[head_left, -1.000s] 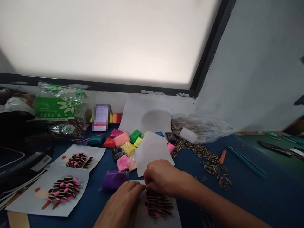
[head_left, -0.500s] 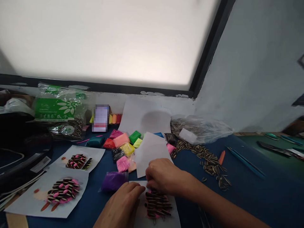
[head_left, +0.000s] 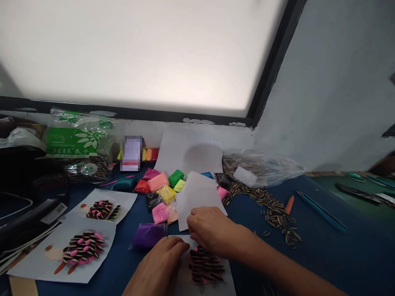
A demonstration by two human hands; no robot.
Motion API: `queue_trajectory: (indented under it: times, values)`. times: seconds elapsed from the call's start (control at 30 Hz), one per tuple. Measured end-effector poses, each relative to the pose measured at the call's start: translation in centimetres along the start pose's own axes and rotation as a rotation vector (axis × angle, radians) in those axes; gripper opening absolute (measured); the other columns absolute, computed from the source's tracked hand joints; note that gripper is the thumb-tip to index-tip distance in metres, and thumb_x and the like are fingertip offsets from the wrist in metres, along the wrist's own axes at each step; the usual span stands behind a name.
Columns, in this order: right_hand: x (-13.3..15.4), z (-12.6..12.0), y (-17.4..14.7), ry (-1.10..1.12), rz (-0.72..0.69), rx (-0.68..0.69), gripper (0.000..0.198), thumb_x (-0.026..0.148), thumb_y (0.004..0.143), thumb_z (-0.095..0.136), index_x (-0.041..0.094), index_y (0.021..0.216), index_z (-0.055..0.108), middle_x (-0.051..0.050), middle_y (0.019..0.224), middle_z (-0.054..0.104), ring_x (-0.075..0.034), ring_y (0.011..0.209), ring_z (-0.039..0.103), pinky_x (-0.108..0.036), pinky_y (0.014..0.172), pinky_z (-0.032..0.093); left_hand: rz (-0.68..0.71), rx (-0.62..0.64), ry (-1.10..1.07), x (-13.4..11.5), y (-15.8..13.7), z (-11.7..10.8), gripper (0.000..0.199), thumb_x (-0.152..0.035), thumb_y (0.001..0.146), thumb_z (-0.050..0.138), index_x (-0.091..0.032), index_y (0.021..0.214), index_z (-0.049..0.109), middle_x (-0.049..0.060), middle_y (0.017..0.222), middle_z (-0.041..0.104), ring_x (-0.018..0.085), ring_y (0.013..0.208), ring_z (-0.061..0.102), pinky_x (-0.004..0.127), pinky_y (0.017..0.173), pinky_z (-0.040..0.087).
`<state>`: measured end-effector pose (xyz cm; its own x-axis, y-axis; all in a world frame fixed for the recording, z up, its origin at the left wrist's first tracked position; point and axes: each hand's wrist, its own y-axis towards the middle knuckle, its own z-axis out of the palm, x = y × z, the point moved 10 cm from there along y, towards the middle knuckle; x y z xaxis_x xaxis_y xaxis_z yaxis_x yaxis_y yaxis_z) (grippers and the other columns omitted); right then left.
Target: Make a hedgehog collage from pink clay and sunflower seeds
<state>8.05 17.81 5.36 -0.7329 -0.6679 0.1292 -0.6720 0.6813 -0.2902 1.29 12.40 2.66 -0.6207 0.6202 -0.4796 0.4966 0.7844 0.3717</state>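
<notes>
A sheet of white paper lies in front of me. On it is a pink clay shape covered with rows of striped sunflower seeds. My right hand reaches in from the right, its fingers curled and pinched at the shape's upper left edge. Whatever its fingertips hold is hidden beneath the hand. My left hand rests on the paper's left side, fingers extended and bent slightly down beside the clay, with no object visible in it. Loose sunflower seeds spread across the blue tabletop on the right.
Colourful clay packets and a purple one sit ahead. Two papers with seeded hedgehog pictures lie left. Blue tweezers and an orange piece lie right. Seed bags and a phone stand behind.
Both hands stay at nearly the same spots, with the right fingers still at the clay's upper edge. The whole view has shifted very slightly.
</notes>
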Motion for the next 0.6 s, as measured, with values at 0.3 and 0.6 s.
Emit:
queue_trajectory:
  times: [0.3, 0.6]
  values:
    - [-0.8, -0.9, -1.8, 0.111, 0.054, -0.067, 0.010, 0.018, 0.097, 0.060, 0.013, 0.098, 0.068, -0.011, 0.093, 0.074, -0.023, 0.081, 0.066, -0.031, 0.064, 0.037, 0.003, -0.020, -0.005, -0.4, -0.1, -0.4, 0.041, 0.000, 0.085, 0.049, -0.025, 0.111, 0.070, 0.006, 0.109, 0.077, 0.023, 0.091, 0.076, 0.028, 0.079, 0.061]
    - [-1.7, -0.8, -3.0, 0.306, 0.113, -0.145, 0.017, 0.006, 0.090, 0.062, 0.017, 0.100, 0.071, -0.006, 0.101, 0.075, -0.017, 0.089, 0.068, -0.024, 0.072, 0.043, -0.021, -0.006, 0.001, -0.5, -0.1, -0.3, 0.043, 0.000, 0.086, 0.046, -0.023, 0.114, 0.070, 0.007, 0.111, 0.077, 0.023, 0.094, 0.075, 0.029, 0.082, 0.061]
